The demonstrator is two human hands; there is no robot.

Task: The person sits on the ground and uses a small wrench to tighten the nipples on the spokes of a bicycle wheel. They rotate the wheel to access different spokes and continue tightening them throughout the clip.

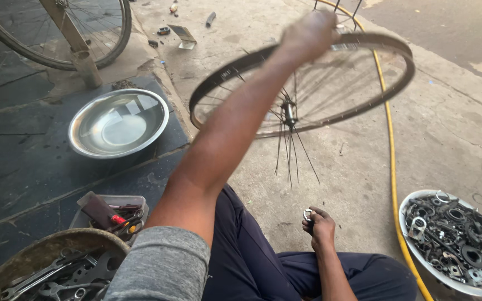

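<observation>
My left hand grips the rim of the bicycle wheel, raised and tilted flat — loose spokes dangle from its hub. Directly below, my right hand pinches a small metal ring near the concrete floor.

No packages, labels, signs or screens visible anywhere.

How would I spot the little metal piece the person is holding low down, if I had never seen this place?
Start at the big bicycle wheel that the left hand holds up over the concrete. Drop straight down past its loose hanging spokes to the right hand, near the knee. The small shiny ring-shaped part sits at its fingertips, alone, unlike the dark heap of parts in the white bowl beside the yellow hose.
</observation>
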